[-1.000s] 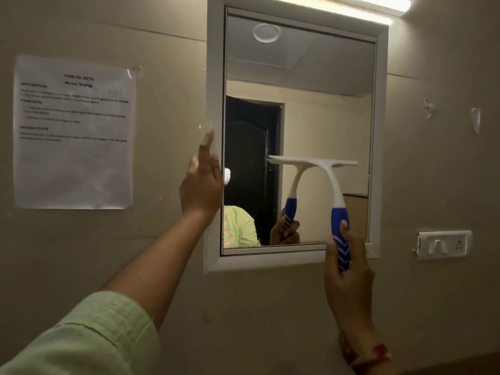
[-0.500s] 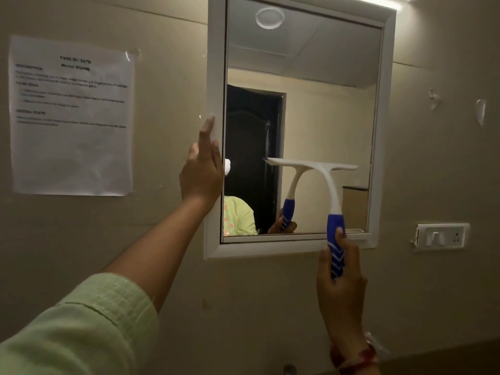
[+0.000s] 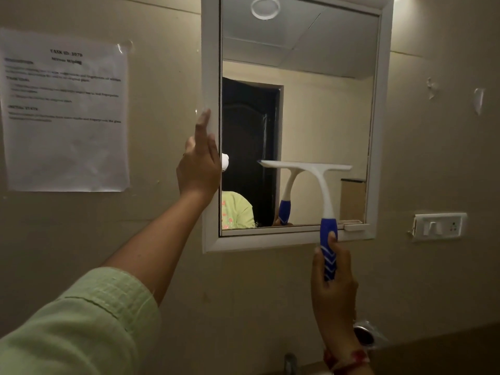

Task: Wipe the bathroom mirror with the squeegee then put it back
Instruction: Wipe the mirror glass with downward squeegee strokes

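A white-framed bathroom mirror (image 3: 311, 117) hangs on the beige wall. The squeegee (image 3: 323, 190) has a white blade and neck and a blue grip. Its blade lies level against the lower right part of the glass, and its reflection shows just to the left. My right hand (image 3: 334, 288) is closed round the blue grip, below the mirror's bottom edge. My left hand (image 3: 198, 163) lies flat on the left side of the white frame (image 3: 209, 63), fingers pointing up, holding nothing.
A printed sheet of paper (image 3: 65, 109) is taped to the wall left of the mirror. A white switch plate (image 3: 438, 226) sits to the right. A chrome fitting (image 3: 365, 335) shows low on the wall beside my right wrist.
The squeegee blade has slid a little way down the glass with my right hand. My left hand has stayed on the frame. The view has tilted slightly downward.
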`<state>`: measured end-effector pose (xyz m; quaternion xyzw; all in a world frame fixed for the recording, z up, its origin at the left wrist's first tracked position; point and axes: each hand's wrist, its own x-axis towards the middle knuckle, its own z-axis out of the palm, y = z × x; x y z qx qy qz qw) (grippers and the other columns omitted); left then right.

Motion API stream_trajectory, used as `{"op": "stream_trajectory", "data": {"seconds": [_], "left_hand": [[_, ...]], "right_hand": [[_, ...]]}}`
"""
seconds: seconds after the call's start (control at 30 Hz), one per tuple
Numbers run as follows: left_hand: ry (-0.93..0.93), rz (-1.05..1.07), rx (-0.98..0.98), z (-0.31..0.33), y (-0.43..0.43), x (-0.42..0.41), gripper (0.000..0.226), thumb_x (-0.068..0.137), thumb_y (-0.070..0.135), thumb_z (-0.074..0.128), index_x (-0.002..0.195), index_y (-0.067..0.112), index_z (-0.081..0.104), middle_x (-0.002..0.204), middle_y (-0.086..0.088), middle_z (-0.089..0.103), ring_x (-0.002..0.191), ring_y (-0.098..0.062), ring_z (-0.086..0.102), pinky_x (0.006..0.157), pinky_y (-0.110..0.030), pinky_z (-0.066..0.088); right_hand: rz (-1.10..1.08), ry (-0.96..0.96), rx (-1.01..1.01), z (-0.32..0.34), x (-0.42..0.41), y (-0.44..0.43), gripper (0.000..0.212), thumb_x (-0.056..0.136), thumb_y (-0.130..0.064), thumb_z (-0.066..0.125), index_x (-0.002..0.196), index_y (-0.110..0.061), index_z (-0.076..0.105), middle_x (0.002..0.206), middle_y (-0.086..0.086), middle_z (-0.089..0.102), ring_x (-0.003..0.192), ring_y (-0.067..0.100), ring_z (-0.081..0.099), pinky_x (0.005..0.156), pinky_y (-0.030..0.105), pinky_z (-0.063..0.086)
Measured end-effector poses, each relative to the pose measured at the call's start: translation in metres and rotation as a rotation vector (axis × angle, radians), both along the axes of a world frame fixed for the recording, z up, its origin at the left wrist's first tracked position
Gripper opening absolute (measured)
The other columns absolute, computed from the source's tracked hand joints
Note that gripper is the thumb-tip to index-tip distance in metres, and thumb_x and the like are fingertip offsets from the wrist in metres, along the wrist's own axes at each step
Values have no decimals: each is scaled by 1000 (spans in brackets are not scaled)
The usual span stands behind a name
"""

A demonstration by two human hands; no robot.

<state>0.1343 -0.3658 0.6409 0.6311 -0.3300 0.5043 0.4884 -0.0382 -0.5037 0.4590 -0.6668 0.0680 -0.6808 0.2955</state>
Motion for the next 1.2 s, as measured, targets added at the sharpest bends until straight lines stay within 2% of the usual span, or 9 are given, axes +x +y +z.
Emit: {"op": "stream_trajectory", "data": {"seconds": [0.13,0.27,0.5,0.6,0.83,0.9,1.0,1.13,1.2], "left_hand": [[13,-20,-1,0,0,-1,44,101,31,26,145,27,25,114,-16,61,65,-10,47,52,-9,24],[24,-29,6,0,-1,0,44,102,31,26,145,27,24,112,-16,61,60,-8,46,51,-10,26],[26,-31,7,0,-1,1,44,102,31,25,145,27,23,102,-17,61,58,-11,45,50,-16,28],[22,-41,13,0,0,1,43,102,30,25,145,27,22,104,-18,61,60,-17,50,54,-22,34],[11,-23,4,0,-2,2,44,102,30,27,145,25,23,115,-17,60,66,-13,50,51,-13,30],[6,-23,-3,0,-2,3,44,102,30,27,145,25,23,116,-16,60,66,-12,49,52,-11,30],[-4,-30,-4,1,-2,4,44,102,30,26,145,25,23,125,-13,57,70,-12,51,53,-11,31],[-14,-25,5,0,-3,4,44,102,29,25,145,25,23,129,-11,55,73,-18,57,56,-17,35],[-4,-7,6,-1,-3,3,44,102,29,26,145,25,23,125,-14,57,75,-23,59,61,-23,37]], "right_hand": [[6,1,12,13,2,2,38,89,-14,52,124,-22,42,91,-23,51,79,-10,58,57,5,49],[22,-22,0,38,2,0,39,88,-32,46,126,-26,40,90,-34,52,76,-7,60,57,9,52],[25,14,49,-14,0,11,36,84,-37,45,119,-33,40,88,-7,55,71,4,60,51,12,50],[39,14,69,-27,-2,18,35,84,-34,46,116,-43,38,88,-10,54,73,4,60,52,9,49],[58,-24,40,16,-1,10,39,86,-36,45,123,-27,42,89,-16,53,73,0,61,51,8,49],[63,-17,50,13,-1,10,38,86,-37,45,123,-29,41,90,-14,54,73,0,61,51,8,49],[57,26,82,-15,-1,12,36,85,-37,45,119,-40,38,88,-6,55,68,5,59,50,13,50],[64,69,112,-49,-1,17,40,84,-32,48,122,-39,39,96,-12,54,78,6,59,58,32,57],[72,60,101,-45,-3,18,38,84,-32,47,120,-41,39,93,-12,53,76,4,59,57,25,56]]}}
